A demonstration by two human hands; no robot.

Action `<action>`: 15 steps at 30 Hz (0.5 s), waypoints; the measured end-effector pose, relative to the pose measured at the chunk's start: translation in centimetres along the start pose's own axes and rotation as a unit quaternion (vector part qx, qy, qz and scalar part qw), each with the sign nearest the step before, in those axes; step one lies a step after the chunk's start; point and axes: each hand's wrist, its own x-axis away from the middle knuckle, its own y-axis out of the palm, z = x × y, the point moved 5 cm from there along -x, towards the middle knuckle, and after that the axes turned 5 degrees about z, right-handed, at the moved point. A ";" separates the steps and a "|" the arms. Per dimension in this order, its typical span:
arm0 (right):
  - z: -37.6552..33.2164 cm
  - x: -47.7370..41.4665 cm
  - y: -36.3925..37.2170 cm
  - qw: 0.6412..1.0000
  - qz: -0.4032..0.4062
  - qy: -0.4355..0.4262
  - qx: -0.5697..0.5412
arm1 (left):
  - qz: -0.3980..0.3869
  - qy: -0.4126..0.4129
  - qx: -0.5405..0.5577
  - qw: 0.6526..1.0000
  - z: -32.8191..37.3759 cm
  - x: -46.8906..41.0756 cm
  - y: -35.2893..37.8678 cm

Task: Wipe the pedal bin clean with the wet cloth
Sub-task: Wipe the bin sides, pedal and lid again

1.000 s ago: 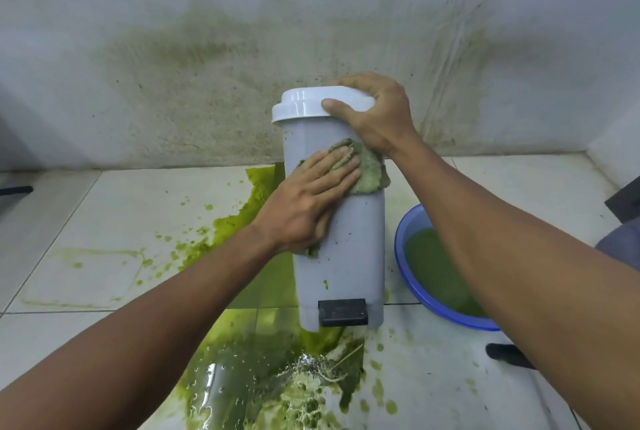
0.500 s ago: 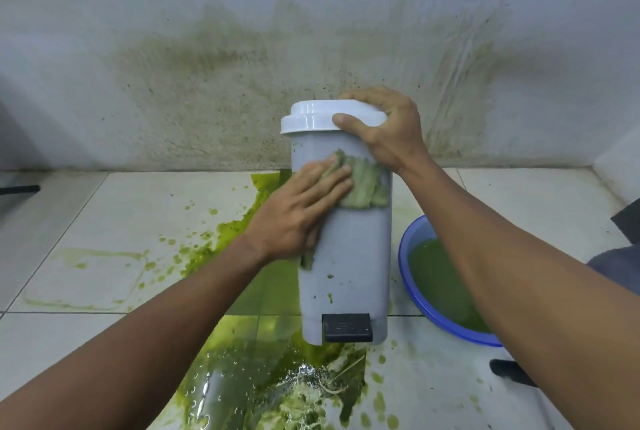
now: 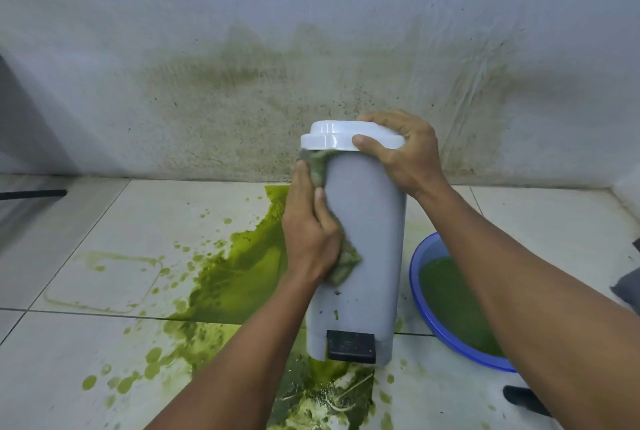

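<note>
A grey pedal bin point(image 3: 367, 242) with a white lid point(image 3: 341, 138) and a black pedal point(image 3: 351, 346) stands upright on the tiled floor. My right hand point(image 3: 405, 152) grips the lid's right rim and the bin's upper right side. My left hand point(image 3: 310, 228) presses a green-stained wet cloth point(image 3: 346, 261) against the bin's left side; the cloth runs from under the lid rim down past my palm. A few green specks remain low on the bin's front.
A green liquid spill point(image 3: 242, 273) spreads over the tiles left of and in front of the bin, with pulpy debris point(image 3: 325, 398) at its foot. A blue basin point(image 3: 426, 249) of green water sits at the right. The stained wall point(image 3: 311, 83) rises close behind.
My left hand has slid the cloth from the bin's upper front round to its left side. The right hand keeps its hold on the lid. The view has drawn slightly back.
</note>
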 end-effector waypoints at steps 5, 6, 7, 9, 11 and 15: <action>-0.2 0.5 -0.5 1.000 -0.002 -0.001 0.007 | -0.012 -0.341 0.100 0.935 -3.7 0.5 -0.5; -0.3 0.6 -0.5 1.000 -0.003 -0.001 0.007 | -0.018 -0.367 0.094 0.925 -3.9 0.9 -0.7; -0.4 0.8 -0.5 1.000 -0.004 -0.003 0.007 | -0.016 -0.370 0.088 0.925 -3.5 1.0 -0.8; -0.7 1.0 -0.4 1.000 -0.005 -0.004 0.010 | 0.027 -0.305 0.073 0.949 -1.1 0.7 -1.0; -0.7 1.1 -0.4 1.000 -0.005 0.000 0.011 | 0.063 -0.181 0.046 0.980 1.6 0.7 -0.9; -0.6 1.0 -0.5 1.000 -0.013 0.007 0.011 | 0.009 0.082 -0.078 0.994 2.8 2.1 0.7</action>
